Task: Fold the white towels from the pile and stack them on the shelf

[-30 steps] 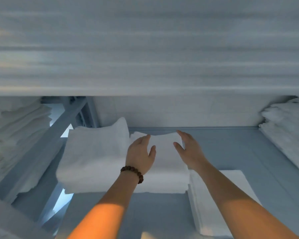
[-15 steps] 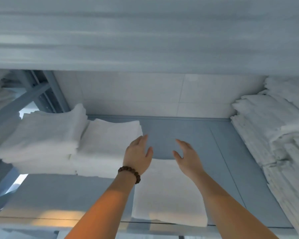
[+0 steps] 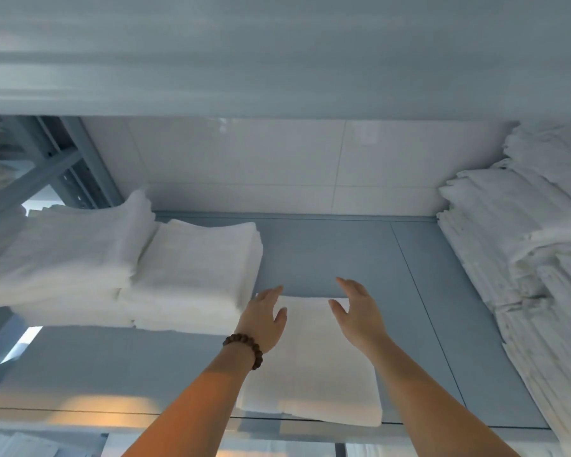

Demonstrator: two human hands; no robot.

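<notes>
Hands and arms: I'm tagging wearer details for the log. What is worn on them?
A bracelet of dark brown round beads circles the wrist of the left hand. The right hand wears nothing. No sleeves or gloves are in view.

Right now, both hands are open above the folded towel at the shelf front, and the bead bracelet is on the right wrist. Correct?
No: the head view shows the bead bracelet on the left wrist. The left hand and right hand are indeed open above the folded towel on the shelf.
</notes>
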